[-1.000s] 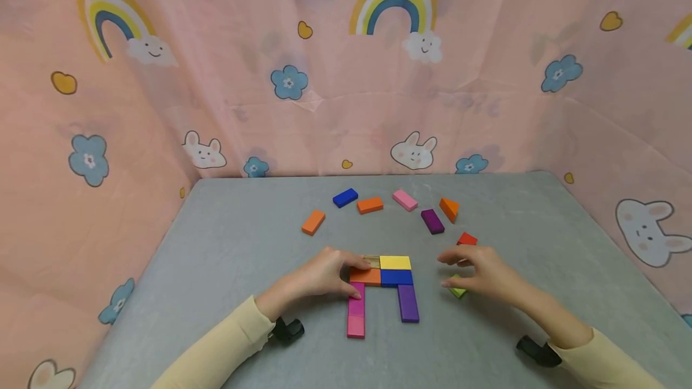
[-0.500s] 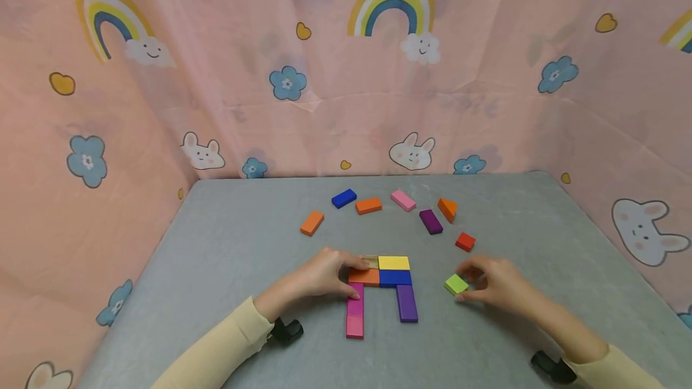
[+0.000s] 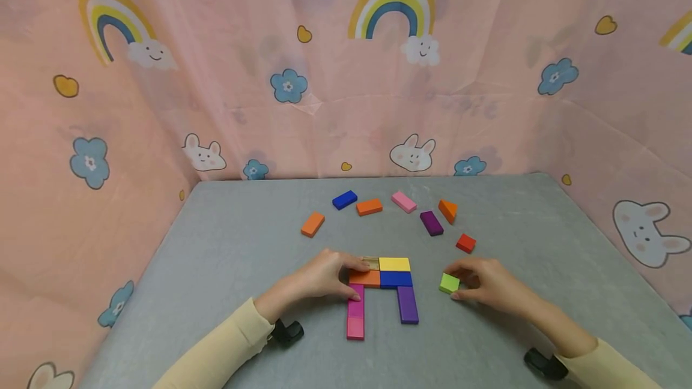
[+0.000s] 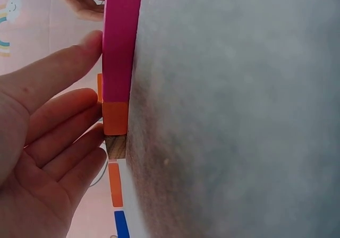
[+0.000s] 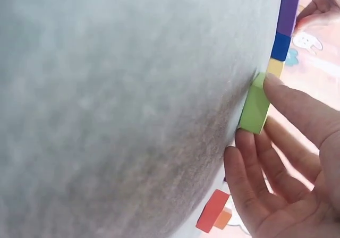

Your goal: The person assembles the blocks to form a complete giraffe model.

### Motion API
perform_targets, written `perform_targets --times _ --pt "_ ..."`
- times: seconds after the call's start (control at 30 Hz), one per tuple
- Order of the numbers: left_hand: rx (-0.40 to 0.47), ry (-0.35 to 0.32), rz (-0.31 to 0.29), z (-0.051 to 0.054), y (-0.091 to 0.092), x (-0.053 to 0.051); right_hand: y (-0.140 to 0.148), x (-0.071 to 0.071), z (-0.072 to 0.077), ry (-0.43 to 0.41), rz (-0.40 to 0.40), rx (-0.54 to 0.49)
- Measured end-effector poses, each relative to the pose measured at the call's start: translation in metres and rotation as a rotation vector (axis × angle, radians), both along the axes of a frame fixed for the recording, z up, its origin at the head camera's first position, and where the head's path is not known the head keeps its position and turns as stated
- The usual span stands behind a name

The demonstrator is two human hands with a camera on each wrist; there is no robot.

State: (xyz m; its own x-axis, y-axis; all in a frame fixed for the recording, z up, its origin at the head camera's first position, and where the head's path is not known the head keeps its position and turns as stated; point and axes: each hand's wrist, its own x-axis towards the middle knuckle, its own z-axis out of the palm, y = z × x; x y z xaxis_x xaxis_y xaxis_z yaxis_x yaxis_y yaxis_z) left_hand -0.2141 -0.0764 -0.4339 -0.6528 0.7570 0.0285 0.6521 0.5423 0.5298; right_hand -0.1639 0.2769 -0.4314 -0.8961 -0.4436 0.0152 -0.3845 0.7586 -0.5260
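Observation:
My right hand pinches a light green block between thumb and fingers, to the right of the joined blocks. In the right wrist view the green block is at the thumb tip. My left hand rests its straight fingers on the left side of the joined blocks, over the orange block and the natural wood block, its thumb on the magenta block. Yellow and blue blocks lie to their right, with a purple block below the blue.
Loose blocks lie in an arc behind: orange, blue, another orange, pink, purple, an orange triangle and red. A patterned curtain hangs around the grey table.
My right hand has come to grip the green block, which has moved left toward the joined blocks and turned a little. My left hand has stayed in place.

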Motion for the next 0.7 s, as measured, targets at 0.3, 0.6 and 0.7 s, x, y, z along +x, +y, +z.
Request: perform_targets --times 0.3,0.6,0.7 --pt "0.012 -0.006 -0.006 -0.0011 -0.0003 -0.0007 0.0019 -0.0056 -0.0061 -0.008 0.069 -0.02" --pt "0.005 -0.02 0.004 0.0014 0.0 0.0005 0.0036 -0.0046 -0.006 0.002 0.027 -0.042" --pt "0.004 -0.021 0.004 0.0007 -0.0002 0.0003 0.0042 -0.0045 -0.0053 0.003 0.019 -0.03"
